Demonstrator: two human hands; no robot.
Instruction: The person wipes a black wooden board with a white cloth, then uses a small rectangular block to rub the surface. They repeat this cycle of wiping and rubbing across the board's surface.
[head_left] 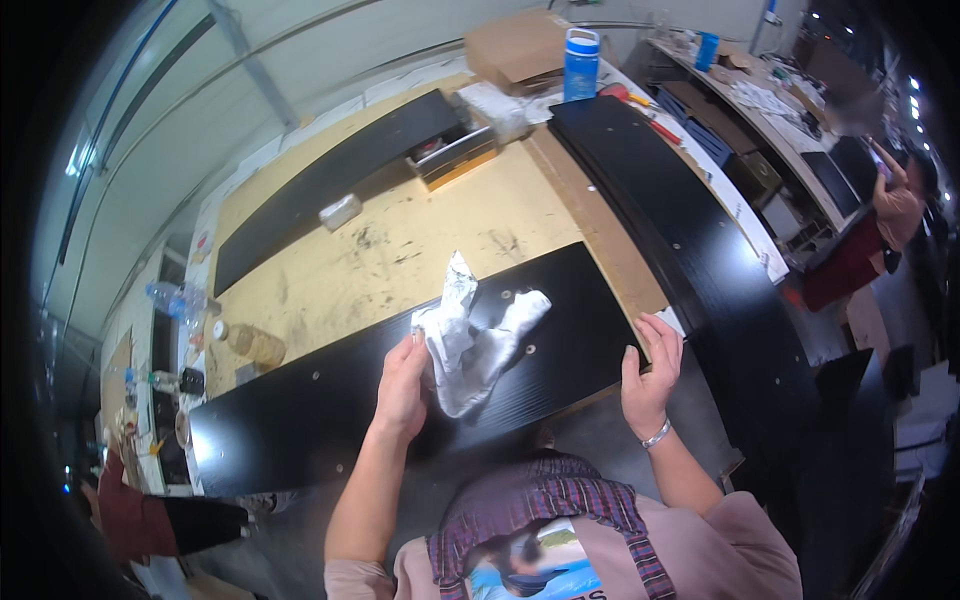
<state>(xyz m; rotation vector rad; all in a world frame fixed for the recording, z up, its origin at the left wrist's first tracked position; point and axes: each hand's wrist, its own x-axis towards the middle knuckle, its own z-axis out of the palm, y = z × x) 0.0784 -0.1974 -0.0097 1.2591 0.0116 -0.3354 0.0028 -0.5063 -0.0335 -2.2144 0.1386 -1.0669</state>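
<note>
A crumpled silvery-white cloth (pixel 465 365) hangs from a worker's left hand (pixel 402 388) over a long, glossy black wood-grain panel (pixel 585 325) with small round metal fittings (pixel 530 349) set into its face. The left fingers are closed on the cloth's edge; whether its lower folds touch the panel cannot be told. The right hand (pixel 652 375), a silver-coloured bracelet (pixel 657 434) at its wrist, is spread beside the panel's right end, its fingers holding nothing visible; contact with the edge is unclear.

The panel lies flat along the near side of a smudged, pale-yellow bench (pixel 300 310), its fittings apparently already in place. How much of its surface the cloth has covered cannot be judged, but with cloth in hand, the work looks unfinished.

Near the panel's left part lies a clear plastic bottle of tan liquid (pixel 252 345). Across the bench rest a small white block (pixel 341 212), an arched dark panel (pixel 330 180) and an open, orange-sided box (pixel 453 158). More long black panels (pixel 670 220) lie at right, near a blue bottle with a white lid (pixel 581 68) and a brown cardboard box (pixel 515 50). One co-worker (pixel 893 215) stands at far right.
</note>
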